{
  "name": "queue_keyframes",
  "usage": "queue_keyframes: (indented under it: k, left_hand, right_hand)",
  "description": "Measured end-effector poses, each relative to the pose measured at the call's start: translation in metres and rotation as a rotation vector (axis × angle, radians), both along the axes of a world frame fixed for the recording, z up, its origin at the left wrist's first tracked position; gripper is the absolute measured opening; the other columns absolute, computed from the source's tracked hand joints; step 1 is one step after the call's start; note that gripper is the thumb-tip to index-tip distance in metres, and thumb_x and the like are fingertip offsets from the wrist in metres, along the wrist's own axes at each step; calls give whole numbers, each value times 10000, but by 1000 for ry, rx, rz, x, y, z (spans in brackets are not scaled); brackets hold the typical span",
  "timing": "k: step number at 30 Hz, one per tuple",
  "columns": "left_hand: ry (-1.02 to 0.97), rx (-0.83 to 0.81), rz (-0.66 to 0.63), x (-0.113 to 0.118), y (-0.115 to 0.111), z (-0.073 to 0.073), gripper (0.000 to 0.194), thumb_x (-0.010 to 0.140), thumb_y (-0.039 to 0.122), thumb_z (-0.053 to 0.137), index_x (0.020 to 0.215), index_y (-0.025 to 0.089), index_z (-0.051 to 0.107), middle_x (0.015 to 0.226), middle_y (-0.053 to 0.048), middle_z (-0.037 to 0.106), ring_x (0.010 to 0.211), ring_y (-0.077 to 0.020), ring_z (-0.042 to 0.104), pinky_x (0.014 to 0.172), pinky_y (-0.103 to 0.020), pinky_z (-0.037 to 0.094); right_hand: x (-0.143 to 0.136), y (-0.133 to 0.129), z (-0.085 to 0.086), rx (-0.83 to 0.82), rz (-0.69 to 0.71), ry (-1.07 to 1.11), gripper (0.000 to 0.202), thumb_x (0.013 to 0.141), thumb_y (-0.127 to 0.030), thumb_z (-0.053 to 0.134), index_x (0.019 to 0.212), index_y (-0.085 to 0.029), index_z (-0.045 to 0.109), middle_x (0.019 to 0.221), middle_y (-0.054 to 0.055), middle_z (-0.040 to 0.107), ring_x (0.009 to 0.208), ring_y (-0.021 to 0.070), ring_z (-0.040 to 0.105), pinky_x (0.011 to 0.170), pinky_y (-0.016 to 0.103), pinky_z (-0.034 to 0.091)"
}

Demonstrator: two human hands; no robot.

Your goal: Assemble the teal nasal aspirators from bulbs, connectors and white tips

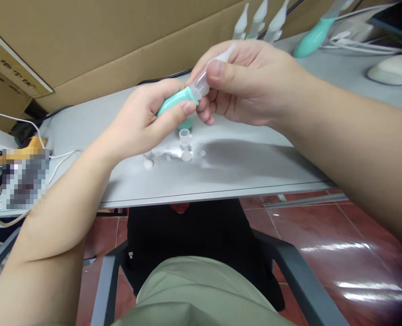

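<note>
My left hand [141, 117] is closed around the teal bulb [175, 100] of what looks like a nasal aspirator, thumb along its side. With thumb and fingers, my right hand [255, 83] pinches the aspirator's clear nozzle [201, 85], whose soft white tip points up and right. Nozzle and bulb meet at the bulb's neck; whether they are fully joined I cannot tell. More teal shows below my left thumb. Under my hands, a small clear cup [184, 137] stands on the grey table [167, 183]. Around it lie several small whitish discs and rings, including a disc [186, 156].
Several white-tipped nozzles [260, 25] stand behind my right hand. Another teal-bulbed aspirator [314, 40] is at the back right, near cables and a white computer mouse [393, 70]. Cardboard [102, 45] lines the back. White cables [63, 156] and a pixelated item lie left.
</note>
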State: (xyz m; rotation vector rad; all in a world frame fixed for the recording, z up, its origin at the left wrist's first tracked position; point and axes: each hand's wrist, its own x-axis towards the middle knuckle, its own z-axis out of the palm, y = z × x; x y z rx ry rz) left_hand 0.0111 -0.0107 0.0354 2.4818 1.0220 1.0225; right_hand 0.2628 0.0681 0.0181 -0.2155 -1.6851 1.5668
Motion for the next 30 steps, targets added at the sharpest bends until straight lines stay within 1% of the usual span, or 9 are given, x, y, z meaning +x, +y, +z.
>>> queue_keyframes:
  k: [2,8,11,15,19,22,25,28,30]
  left_hand:
    - [-33,10,-55,0,0,0,421,1271,656,762,1271,255,892,1097,-41,896,892,-182,737,890,-382,618]
    - [-94,-35,46,4,2,2,414,1230,721,744,1203,318,831,1121,-43,874,874,-201,691,907,-428,648]
    - [-60,-47,54,3,6,1,353,1252,604,655,1404,319,799,1297,-65,876,1037,-228,769,997,-419,664]
    - [-6,-108,61,5,7,1,568,1201,513,609,1739,332,604,1719,-106,765,1388,-292,793,1060,-414,686]
    - [12,-61,-21,8,11,-10,797,1186,595,639,1890,280,439,1433,-91,832,1265,-264,822,1090,-422,698]
    - [3,-23,5,9,18,-25,955,1194,875,571,1940,308,389,1343,-94,798,1042,-259,866,845,-406,673]
    - [-103,78,74,7,21,-30,1102,1085,1082,623,1896,351,475,1506,-162,779,1129,-311,872,721,-398,632]
    - [-119,153,71,2,25,-25,839,1159,928,729,1745,332,663,1682,-163,757,1438,-366,786,752,-418,652]
    - [-144,217,8,-2,31,-24,721,1156,844,815,1652,325,743,1617,-137,809,1367,-330,794,741,-419,635]
  right_hand:
    - [1,-1,2,-21,9,28,513,895,-581,1094,850,-199,755,709,7,718,610,141,668,520,257,564]
    - [8,-5,11,25,-209,75,224,912,-249,971,820,-202,773,711,-4,700,570,127,634,482,269,443]
    - [8,-3,9,102,-276,72,121,845,-203,895,822,-208,776,676,-23,649,527,120,532,438,290,318]
    - [4,-2,3,190,-267,16,133,844,-215,930,975,-217,911,763,-41,722,590,87,548,521,249,412]
    - [6,5,-2,316,-252,-24,175,872,-151,1037,948,-223,898,787,-38,765,692,88,613,604,184,502]
    - [16,4,5,379,-312,-121,169,973,-139,1057,984,-206,902,794,-56,760,693,39,610,609,107,481]
    - [28,-6,23,380,-409,-154,197,1011,-11,970,920,-160,881,702,-95,707,613,-10,577,549,61,425]
    - [37,-14,40,336,-590,-340,358,1042,125,784,884,-181,883,668,-118,705,579,1,599,526,109,426]
    - [41,-13,46,356,-672,-511,352,1033,137,812,884,-176,875,660,-110,699,614,10,590,544,150,398]
